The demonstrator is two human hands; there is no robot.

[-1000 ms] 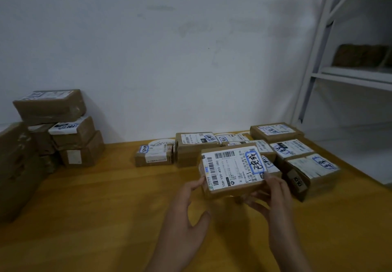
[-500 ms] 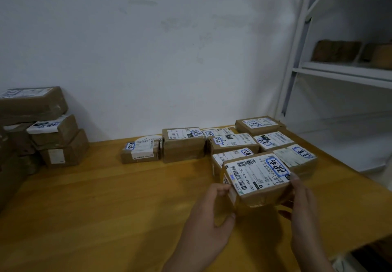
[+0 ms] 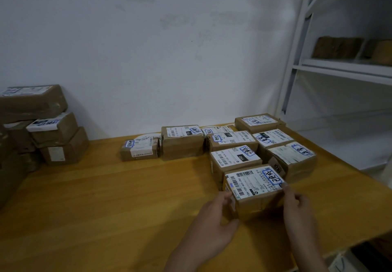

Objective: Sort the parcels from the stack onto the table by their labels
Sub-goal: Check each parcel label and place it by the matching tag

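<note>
Sitting on the white shelf (image 3: 343, 69) at right are two blurred brown bundles (image 3: 337, 48). The parcel (image 3: 253, 189), a brown box with a white barcode label and a blue-ringed handwritten tag, is low over the wooden table (image 3: 106, 208), just in front of another labelled box (image 3: 234, 160); whether it touches the wood is unclear. The left hand (image 3: 212, 227) grips its left side, thumb curled at the front corner. The right hand (image 3: 299, 210) pinches its right edge with curled fingers. The stack (image 3: 51, 136) stands far left.

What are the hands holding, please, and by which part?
The labelled cardboard parcel, by its sides: left hand on its left side, right hand on its right.
</note>
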